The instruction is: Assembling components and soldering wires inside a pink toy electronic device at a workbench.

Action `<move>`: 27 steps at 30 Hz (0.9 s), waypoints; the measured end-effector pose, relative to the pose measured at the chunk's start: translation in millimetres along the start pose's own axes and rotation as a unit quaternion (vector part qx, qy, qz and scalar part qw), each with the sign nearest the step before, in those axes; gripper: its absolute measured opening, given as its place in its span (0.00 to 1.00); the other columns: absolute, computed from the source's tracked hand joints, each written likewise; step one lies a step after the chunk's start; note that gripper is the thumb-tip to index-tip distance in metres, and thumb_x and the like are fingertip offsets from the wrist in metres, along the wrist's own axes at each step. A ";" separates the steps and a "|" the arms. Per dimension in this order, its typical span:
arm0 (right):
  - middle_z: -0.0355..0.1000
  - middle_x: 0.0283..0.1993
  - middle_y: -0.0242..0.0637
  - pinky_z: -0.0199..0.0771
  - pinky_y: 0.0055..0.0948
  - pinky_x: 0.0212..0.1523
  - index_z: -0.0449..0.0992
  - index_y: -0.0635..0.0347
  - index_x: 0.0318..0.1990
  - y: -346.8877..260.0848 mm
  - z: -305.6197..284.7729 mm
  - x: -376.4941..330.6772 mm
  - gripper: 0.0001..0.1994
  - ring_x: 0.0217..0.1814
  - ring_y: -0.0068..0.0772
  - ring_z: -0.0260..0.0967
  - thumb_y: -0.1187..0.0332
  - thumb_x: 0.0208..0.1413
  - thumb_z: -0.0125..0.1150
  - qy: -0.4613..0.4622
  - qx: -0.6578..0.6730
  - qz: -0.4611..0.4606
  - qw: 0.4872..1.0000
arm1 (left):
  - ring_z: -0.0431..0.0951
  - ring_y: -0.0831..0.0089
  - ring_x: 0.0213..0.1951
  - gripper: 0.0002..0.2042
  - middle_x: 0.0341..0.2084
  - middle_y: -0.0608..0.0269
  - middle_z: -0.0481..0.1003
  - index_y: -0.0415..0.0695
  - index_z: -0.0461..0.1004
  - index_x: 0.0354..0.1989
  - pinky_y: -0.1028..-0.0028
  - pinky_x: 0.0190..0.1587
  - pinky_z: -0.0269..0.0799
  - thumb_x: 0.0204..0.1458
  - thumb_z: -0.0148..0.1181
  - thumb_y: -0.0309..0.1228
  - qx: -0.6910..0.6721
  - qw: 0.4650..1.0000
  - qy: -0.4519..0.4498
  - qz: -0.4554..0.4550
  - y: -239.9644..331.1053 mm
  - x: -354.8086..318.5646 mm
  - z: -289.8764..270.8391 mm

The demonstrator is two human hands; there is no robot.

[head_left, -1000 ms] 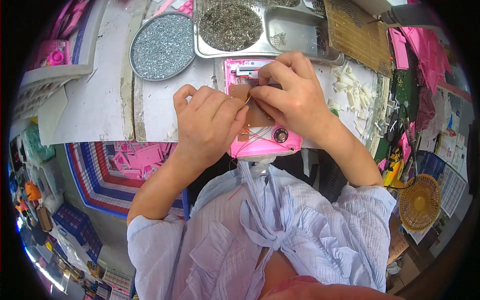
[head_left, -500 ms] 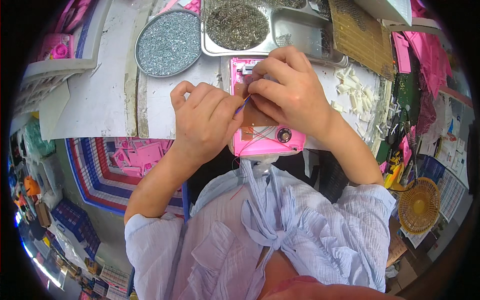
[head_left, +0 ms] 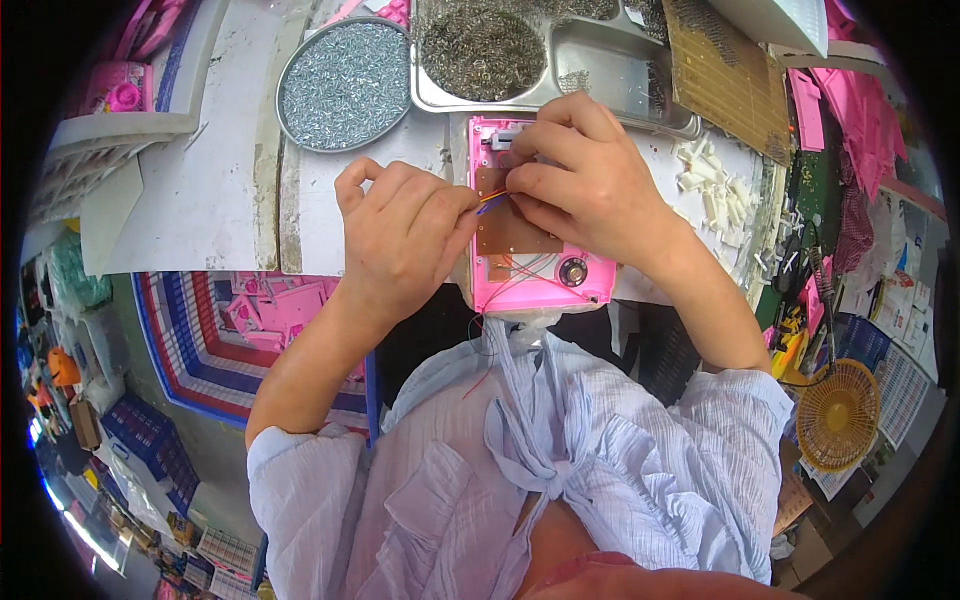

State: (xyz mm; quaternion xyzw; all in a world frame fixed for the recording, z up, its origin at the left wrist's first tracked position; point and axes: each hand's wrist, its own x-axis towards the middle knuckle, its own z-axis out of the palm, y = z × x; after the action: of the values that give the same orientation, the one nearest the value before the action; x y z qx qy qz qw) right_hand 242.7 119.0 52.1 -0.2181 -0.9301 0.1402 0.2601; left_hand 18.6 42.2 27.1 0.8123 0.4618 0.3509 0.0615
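A pink plastic housing lies at the table's near edge, with a brown circuit board inside it. Toward its near end sit a round black part and several thin red and white wires. Over the board's left side, my left hand pinches the ends of a few thin orange and blue wires. From the other side, my right hand closes its fingertips on the same wires above the board. Its fingers hide part of the board and the housing's right wall.
Beyond the housing are a round tray of silvery screws and a metal tray with small springs. White plastic pieces lie to the right, near brown cardboard. A striped basket with pink parts stands below left; a yellow fan is at right.
My left hand has drawn slightly left from the right, so more of the orange and blue wires shows between them. Both hands stay over the board.
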 end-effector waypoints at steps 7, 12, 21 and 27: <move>0.75 0.42 0.30 0.75 0.38 0.46 0.76 0.55 0.32 -0.1 -1.6 -13.8 0.14 0.49 0.44 0.69 0.73 0.35 0.72 0.010 -0.008 0.012 1.000 | 0.72 0.70 0.30 0.08 0.25 0.72 0.74 0.48 0.77 0.33 0.64 0.46 0.57 0.47 0.72 0.26 -0.004 1.000 0.013 -0.017 -5.2 -1.6 1.6; 0.76 0.44 0.31 0.75 0.38 0.47 0.75 0.55 0.32 0.2 0.2 -27.4 0.15 0.49 0.45 0.69 0.74 0.33 0.72 0.037 -0.003 0.026 0.999 | 0.74 0.68 0.37 0.12 0.32 0.67 0.75 0.47 0.79 0.38 0.64 0.48 0.58 0.45 0.72 0.25 0.051 0.996 0.033 -0.062 -1.2 2.3 -2.9; 0.76 0.49 0.33 0.73 0.41 0.52 0.78 0.55 0.32 -2.5 -1.3 -36.3 0.12 0.53 0.47 0.67 0.73 0.37 0.72 0.134 0.015 0.085 0.987 | 0.73 0.65 0.46 0.17 0.42 0.69 0.75 0.53 0.81 0.43 0.60 0.53 0.56 0.42 0.71 0.29 0.026 0.995 0.065 -0.066 37.6 18.1 9.4; 0.76 0.50 0.33 0.71 0.42 0.55 0.78 0.55 0.33 -0.9 3.7 -41.1 0.11 0.54 0.47 0.66 0.72 0.39 0.72 0.161 0.048 0.121 0.978 | 0.73 0.69 0.46 0.11 0.39 0.74 0.76 0.54 0.84 0.36 0.60 0.53 0.55 0.42 0.72 0.31 -0.024 0.999 0.019 -0.036 30.2 46.7 18.9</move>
State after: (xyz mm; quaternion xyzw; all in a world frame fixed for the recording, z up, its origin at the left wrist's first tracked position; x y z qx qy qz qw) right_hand 272.0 98.0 32.0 -0.3365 -0.8348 0.1778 0.3978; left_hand 67.1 66.4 49.8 0.7865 0.4837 0.3747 0.0848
